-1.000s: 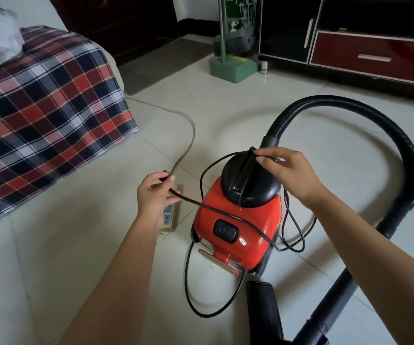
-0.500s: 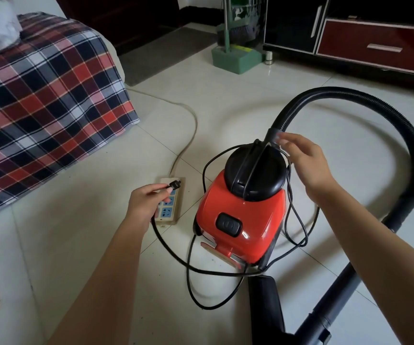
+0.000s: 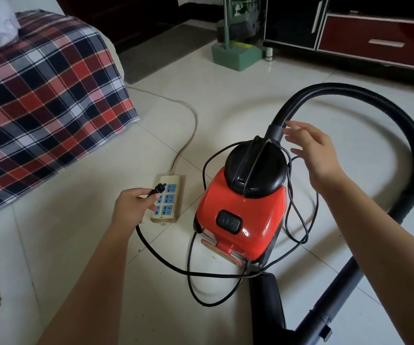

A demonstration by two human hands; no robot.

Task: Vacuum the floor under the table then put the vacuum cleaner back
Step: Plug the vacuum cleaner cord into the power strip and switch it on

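A red canister vacuum cleaner (image 3: 242,220) with a black domed top stands on the pale tiled floor. Its black hose (image 3: 385,103) arcs from the top round to the right and down to a rigid tube (image 3: 330,305). Its black power cord (image 3: 176,266) lies in loose loops around the body. My left hand (image 3: 133,207) pinches the cord's plug (image 3: 158,189) just over a beige power strip (image 3: 167,199) with blue sockets. My right hand (image 3: 312,150) hovers with fingers spread beside the hose joint, holding nothing.
A bed with a red, black and white plaid cover (image 3: 44,100) fills the left. The strip's beige lead (image 3: 188,120) runs back toward a grey mat (image 3: 166,51). A green-based stand (image 3: 235,54) and a dark cabinet with a red drawer (image 3: 380,41) line the back.
My left hand carried the plug left and down to the power strip, and the cord dropped off the vacuum's top onto the floor. My right hand lifted off the black top and opened.
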